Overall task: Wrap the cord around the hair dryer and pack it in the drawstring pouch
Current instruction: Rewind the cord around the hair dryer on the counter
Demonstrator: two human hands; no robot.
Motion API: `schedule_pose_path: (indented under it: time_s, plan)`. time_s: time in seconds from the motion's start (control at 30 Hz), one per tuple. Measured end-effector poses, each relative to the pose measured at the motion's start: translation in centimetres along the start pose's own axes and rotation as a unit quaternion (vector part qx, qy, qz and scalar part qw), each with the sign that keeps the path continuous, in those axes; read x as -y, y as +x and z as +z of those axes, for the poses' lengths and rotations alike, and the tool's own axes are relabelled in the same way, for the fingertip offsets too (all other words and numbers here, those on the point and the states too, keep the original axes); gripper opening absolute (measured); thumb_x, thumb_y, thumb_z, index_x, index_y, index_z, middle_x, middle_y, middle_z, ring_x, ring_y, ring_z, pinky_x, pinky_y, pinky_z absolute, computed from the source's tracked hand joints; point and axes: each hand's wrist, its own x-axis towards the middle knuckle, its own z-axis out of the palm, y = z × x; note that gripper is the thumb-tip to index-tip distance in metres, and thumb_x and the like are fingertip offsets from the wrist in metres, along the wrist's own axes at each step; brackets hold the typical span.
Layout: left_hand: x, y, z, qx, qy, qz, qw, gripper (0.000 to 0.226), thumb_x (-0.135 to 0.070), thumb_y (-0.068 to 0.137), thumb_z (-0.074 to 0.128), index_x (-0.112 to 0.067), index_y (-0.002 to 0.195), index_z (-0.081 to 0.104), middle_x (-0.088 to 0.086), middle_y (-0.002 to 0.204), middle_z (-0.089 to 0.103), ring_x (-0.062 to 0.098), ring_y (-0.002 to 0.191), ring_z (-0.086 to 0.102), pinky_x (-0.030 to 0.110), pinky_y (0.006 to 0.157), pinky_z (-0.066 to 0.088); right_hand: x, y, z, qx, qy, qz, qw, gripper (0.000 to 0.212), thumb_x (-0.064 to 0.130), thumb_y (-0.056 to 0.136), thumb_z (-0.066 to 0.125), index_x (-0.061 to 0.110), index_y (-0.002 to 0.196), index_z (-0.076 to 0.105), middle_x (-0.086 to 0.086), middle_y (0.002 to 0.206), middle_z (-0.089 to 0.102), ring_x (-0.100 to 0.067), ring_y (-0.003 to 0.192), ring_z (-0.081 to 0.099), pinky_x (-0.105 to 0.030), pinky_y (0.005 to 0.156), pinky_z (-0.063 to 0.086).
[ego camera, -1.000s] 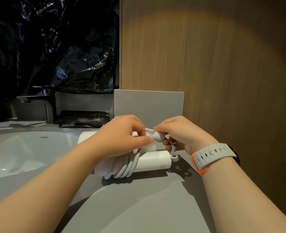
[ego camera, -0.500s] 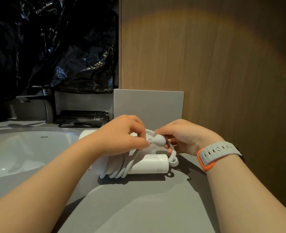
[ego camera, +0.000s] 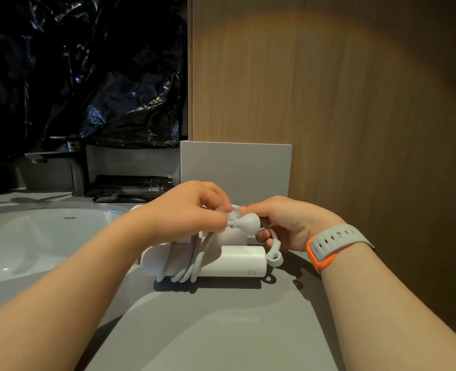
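Note:
A white hair dryer (ego camera: 232, 261) lies on its side on the grey counter (ego camera: 221, 330), handle pointing right. Its white cord (ego camera: 189, 271) is looped several times around the body. My left hand (ego camera: 184, 212) curls over the top of the dryer and pinches the cord beside the white plug (ego camera: 245, 223). My right hand (ego camera: 283, 223), with a grey and orange watch band on the wrist, pinches the plug from the right; the cord end curves under its fingers. No drawstring pouch is in view.
A white sink basin (ego camera: 34, 242) with a metal tap (ego camera: 71, 167) lies to the left. Black sachets (ego camera: 130, 187) sit behind the dryer. A grey panel (ego camera: 235, 167) stands behind my hands, a wooden wall (ego camera: 328, 116) at right, black plastic sheeting (ego camera: 74, 70) above the sink.
The dryer has shifted slightly left and forward on the counter. Both hands have stayed on the plug and cord end, and the plug now shows more fully between them.

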Motion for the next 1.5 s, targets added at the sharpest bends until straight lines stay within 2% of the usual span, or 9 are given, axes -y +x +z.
schedule_pose_path:
  time_s: [0.27, 0.43, 0.5, 0.67, 0.87, 0.97, 1.23, 1.4, 1.5]
  plan:
    - [0.2, -0.1, 0.4, -0.025, 0.056, 0.020, 0.998, 0.004, -0.031, 0.060, 0.056, -0.028, 0.060, 0.059, -0.011, 0.092, 0.061, 0.002, 0.057, 0.046, 0.018, 0.058, 0.041, 0.2, -0.6, -0.5, -0.017, 0.027, -0.006, 0.999, 0.018, 0.024, 0.087, 0.060, 0.006, 0.090, 0.059, -0.005, 0.064, 0.049, -0.012, 0.043, 0.045, -0.020, 0.041, 0.042]
    - [-0.2, -0.4, 0.3, 0.009, 0.078, 0.050, 0.996, 0.034, -0.017, 0.078, 0.063, -0.045, 0.097, 0.062, -0.030, 0.088, 0.061, -0.005, 0.081, 0.051, 0.005, 0.065, 0.041, 0.1, -0.6, -0.5, -0.009, 0.012, -0.020, 1.000, 0.024, 0.021, 0.087, 0.062, 0.001, 0.098, 0.068, -0.005, 0.066, 0.051, -0.009, 0.045, 0.046, -0.020, 0.041, 0.042]
    - [-0.4, -0.5, 0.1, 0.011, 0.073, 0.041, 0.996, 0.034, -0.019, 0.075, 0.062, -0.046, 0.095, 0.067, -0.038, 0.082, 0.058, -0.005, 0.074, 0.052, 0.008, 0.064, 0.042, 0.2, -0.6, -0.6, -0.012, 0.009, -0.019, 1.000, 0.028, 0.021, 0.087, 0.062, 0.000, 0.104, 0.068, -0.005, 0.063, 0.051, -0.009, 0.044, 0.046, -0.019, 0.041, 0.042]
    - [-0.3, -0.5, -0.1, 0.020, 0.031, 0.023, 0.999, 0.040, -0.023, 0.060, 0.053, -0.050, 0.084, 0.071, 0.007, 0.090, 0.066, 0.012, 0.059, 0.043, 0.024, 0.056, 0.040, 0.2, -0.6, -0.4, -0.014, 0.015, -0.007, 1.000, 0.016, 0.014, 0.085, 0.061, 0.001, 0.092, 0.067, -0.006, 0.062, 0.051, -0.010, 0.042, 0.044, -0.019, 0.040, 0.041]
    - [-0.4, -0.6, 0.2, 0.016, 0.034, 0.034, 0.999, 0.036, -0.024, 0.059, 0.052, -0.046, 0.079, 0.073, -0.027, 0.071, 0.061, 0.002, 0.058, 0.048, 0.009, 0.054, 0.038, 0.3, -1.0, -0.7, -0.010, -0.010, -0.010, 1.000, 0.014, 0.012, 0.085, 0.059, 0.000, 0.084, 0.065, -0.007, 0.049, 0.054, -0.013, 0.041, 0.047, -0.021, 0.044, 0.045]
    - [-0.7, -0.5, 0.3, 0.016, 0.048, 0.039, 0.998, 0.032, -0.020, 0.066, 0.058, -0.044, 0.081, 0.073, -0.036, 0.070, 0.058, -0.005, 0.067, 0.053, 0.006, 0.056, 0.037, 0.3, -1.3, -1.2, -0.007, -0.039, -0.011, 0.999, 0.016, 0.011, 0.084, 0.061, -0.001, 0.091, 0.068, -0.011, 0.062, 0.061, -0.016, 0.050, 0.055, -0.026, 0.049, 0.053]
    - [-0.7, -0.6, 0.3, 0.016, 0.059, 0.035, 0.998, 0.036, -0.027, 0.057, 0.050, -0.048, 0.076, 0.072, -0.035, 0.072, 0.058, -0.005, 0.075, 0.053, 0.008, 0.061, 0.041, 0.4, -2.0, -2.5, 0.019, -0.106, -0.028, 0.994, 0.009, 0.008, 0.083, 0.066, 0.009, 0.084, 0.074, -0.012, 0.080, 0.070, -0.020, 0.064, 0.065, -0.030, 0.054, 0.055]
    - [-0.7, -0.5, 0.8, 0.013, 0.108, 0.054, 0.993, 0.033, -0.033, 0.057, 0.052, -0.051, 0.079, 0.069, -0.005, 0.082, 0.064, 0.014, 0.090, 0.056, 0.039, 0.082, 0.049, 0.2, -1.5, -2.3, 0.016, -0.146, -0.028, 0.989, 0.011, 0.004, 0.081, 0.067, 0.010, 0.087, 0.073, -0.009, 0.078, 0.066, -0.017, 0.064, 0.060, -0.029, 0.056, 0.055]
    - [-0.5, -0.4, 1.1, 0.003, 0.145, 0.066, 0.987, 0.034, -0.046, 0.053, 0.054, -0.054, 0.085, 0.064, -0.009, 0.085, 0.064, 0.008, 0.096, 0.052, 0.039, 0.083, 0.048, 0.1, -1.4, -2.4, 0.013, -0.154, -0.027, 0.988, 0.011, 0.002, 0.079, 0.068, 0.011, 0.084, 0.073, -0.009, 0.076, 0.064, -0.017, 0.064, 0.058, -0.028, 0.055, 0.054]
